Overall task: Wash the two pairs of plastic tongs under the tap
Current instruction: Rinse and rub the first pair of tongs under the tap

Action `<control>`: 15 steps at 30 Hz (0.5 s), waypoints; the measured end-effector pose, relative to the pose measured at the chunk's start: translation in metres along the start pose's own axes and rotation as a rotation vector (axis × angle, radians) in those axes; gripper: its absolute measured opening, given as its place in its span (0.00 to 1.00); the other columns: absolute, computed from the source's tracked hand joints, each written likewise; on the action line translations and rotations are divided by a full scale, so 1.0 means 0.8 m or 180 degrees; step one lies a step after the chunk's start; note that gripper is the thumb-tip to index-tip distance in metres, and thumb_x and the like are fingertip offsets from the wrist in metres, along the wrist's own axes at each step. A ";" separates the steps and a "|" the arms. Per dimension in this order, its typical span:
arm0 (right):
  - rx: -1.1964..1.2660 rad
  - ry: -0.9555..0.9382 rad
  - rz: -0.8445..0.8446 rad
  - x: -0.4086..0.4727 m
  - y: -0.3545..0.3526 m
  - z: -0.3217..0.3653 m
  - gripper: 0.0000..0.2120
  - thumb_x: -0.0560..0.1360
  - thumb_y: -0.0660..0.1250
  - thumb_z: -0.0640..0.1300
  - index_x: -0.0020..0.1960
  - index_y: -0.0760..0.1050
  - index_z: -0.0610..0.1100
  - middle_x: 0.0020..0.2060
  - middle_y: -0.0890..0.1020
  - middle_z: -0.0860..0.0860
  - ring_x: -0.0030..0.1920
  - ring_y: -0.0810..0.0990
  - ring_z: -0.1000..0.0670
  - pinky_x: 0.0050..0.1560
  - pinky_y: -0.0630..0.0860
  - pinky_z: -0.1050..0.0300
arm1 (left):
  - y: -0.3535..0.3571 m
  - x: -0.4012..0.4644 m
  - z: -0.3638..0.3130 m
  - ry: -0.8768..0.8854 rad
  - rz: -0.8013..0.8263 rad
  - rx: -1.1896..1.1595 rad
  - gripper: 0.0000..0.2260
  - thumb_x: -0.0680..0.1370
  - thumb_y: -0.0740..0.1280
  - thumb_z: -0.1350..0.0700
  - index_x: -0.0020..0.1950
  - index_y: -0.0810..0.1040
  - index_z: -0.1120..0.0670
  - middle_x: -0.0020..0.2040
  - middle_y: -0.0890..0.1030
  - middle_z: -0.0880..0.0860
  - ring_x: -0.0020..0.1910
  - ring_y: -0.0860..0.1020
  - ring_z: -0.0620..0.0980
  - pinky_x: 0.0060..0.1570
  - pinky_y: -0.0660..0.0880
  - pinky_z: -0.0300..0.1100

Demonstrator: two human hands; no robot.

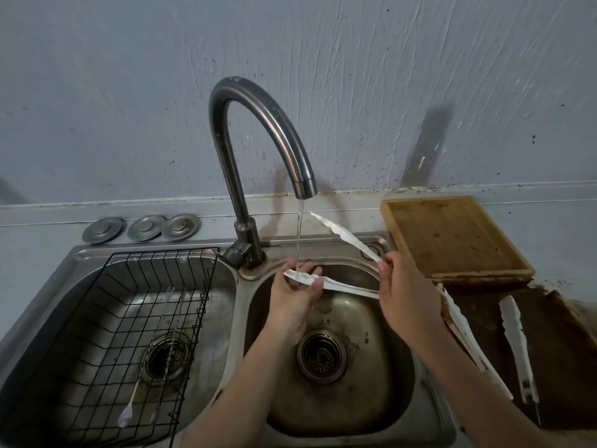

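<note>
tongs: two white pairs are counted, one (342, 234) held over the basin, one (517, 344) on the table | basins: two (381, 412) | metal discs: three (142, 227) | tap: one (258, 124) | wire basket: one (129, 318) | wooden tray: one (452, 234) | hands: two (297, 299)

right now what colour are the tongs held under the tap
White. The tongs show it best in the head view, spread open between both hands under the running water.
</note>
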State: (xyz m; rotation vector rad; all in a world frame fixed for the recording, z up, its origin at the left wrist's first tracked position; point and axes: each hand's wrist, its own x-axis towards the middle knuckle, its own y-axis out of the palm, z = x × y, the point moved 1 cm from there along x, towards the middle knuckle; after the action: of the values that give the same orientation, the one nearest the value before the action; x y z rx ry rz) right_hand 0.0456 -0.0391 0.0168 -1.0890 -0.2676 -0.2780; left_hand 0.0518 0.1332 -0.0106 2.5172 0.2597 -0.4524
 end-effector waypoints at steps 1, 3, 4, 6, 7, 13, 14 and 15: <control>0.0003 -0.0009 -0.0041 -0.001 -0.003 -0.002 0.09 0.79 0.55 0.48 0.48 0.71 0.44 0.31 0.73 0.55 0.27 0.72 0.56 0.25 0.70 0.59 | 0.000 -0.001 0.001 -0.0037 0.0034 -0.0062 0.27 0.72 0.65 0.74 0.67 0.66 0.57 0.60 0.77 0.58 0.55 0.80 0.53 0.46 0.80 0.42; 0.0073 -0.0013 -0.0128 -0.002 -0.009 -0.011 0.10 0.79 0.55 0.48 0.48 0.71 0.43 0.30 0.71 0.57 0.26 0.70 0.59 0.24 0.64 0.64 | -0.002 0.001 0.000 -0.0176 0.0130 -0.0122 0.21 0.74 0.65 0.71 0.65 0.69 0.59 0.58 0.79 0.58 0.52 0.81 0.54 0.44 0.82 0.43; 0.0139 -0.0013 -0.0154 -0.002 -0.011 -0.015 0.12 0.78 0.54 0.50 0.48 0.71 0.43 0.29 0.70 0.58 0.26 0.70 0.60 0.24 0.63 0.65 | -0.004 0.002 -0.004 -0.0245 0.0183 -0.0069 0.16 0.76 0.63 0.68 0.63 0.71 0.60 0.55 0.80 0.59 0.49 0.82 0.55 0.45 0.82 0.45; 0.0298 -0.0005 -0.0104 -0.004 -0.014 -0.023 0.16 0.76 0.53 0.55 0.47 0.69 0.44 0.29 0.70 0.59 0.26 0.71 0.60 0.24 0.66 0.63 | -0.009 0.003 -0.014 -0.0348 0.0234 0.0262 0.10 0.80 0.58 0.62 0.59 0.74 0.62 0.51 0.82 0.59 0.44 0.83 0.54 0.44 0.82 0.46; 0.0367 0.0011 -0.0033 -0.005 -0.012 -0.026 0.15 0.75 0.53 0.57 0.47 0.68 0.45 0.29 0.71 0.58 0.27 0.73 0.59 0.24 0.69 0.62 | -0.011 0.004 -0.020 -0.0364 0.0235 0.0475 0.12 0.81 0.55 0.60 0.56 0.75 0.63 0.49 0.82 0.59 0.43 0.83 0.54 0.43 0.82 0.46; 0.0971 0.0183 0.0479 -0.009 0.011 -0.024 0.04 0.76 0.64 0.45 0.44 0.70 0.49 0.31 0.75 0.54 0.32 0.78 0.53 0.31 0.74 0.62 | -0.016 -0.001 -0.059 0.0060 0.0156 0.1593 0.12 0.80 0.57 0.66 0.46 0.80 0.60 0.44 0.83 0.57 0.41 0.82 0.48 0.36 0.81 0.36; 0.1053 0.0103 0.0453 -0.010 0.013 -0.019 0.02 0.76 0.65 0.43 0.46 0.72 0.48 0.30 0.74 0.57 0.32 0.77 0.54 0.30 0.71 0.68 | -0.016 -0.001 -0.064 0.0158 0.0089 0.1742 0.13 0.79 0.57 0.66 0.44 0.80 0.59 0.43 0.83 0.56 0.41 0.82 0.48 0.36 0.81 0.35; 0.1136 0.0030 0.0414 -0.010 0.015 -0.013 0.03 0.76 0.64 0.41 0.49 0.75 0.45 0.30 0.73 0.58 0.32 0.76 0.57 0.30 0.70 0.70 | -0.017 -0.001 -0.070 0.0247 0.0042 0.1831 0.13 0.79 0.58 0.66 0.42 0.80 0.57 0.41 0.82 0.55 0.39 0.81 0.46 0.35 0.80 0.34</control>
State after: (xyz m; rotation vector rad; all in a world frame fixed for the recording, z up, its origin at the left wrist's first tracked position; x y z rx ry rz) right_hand 0.0430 -0.0423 -0.0006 -0.7483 -0.2264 -0.1125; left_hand 0.0623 0.1760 0.0271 3.0999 0.1559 -0.4755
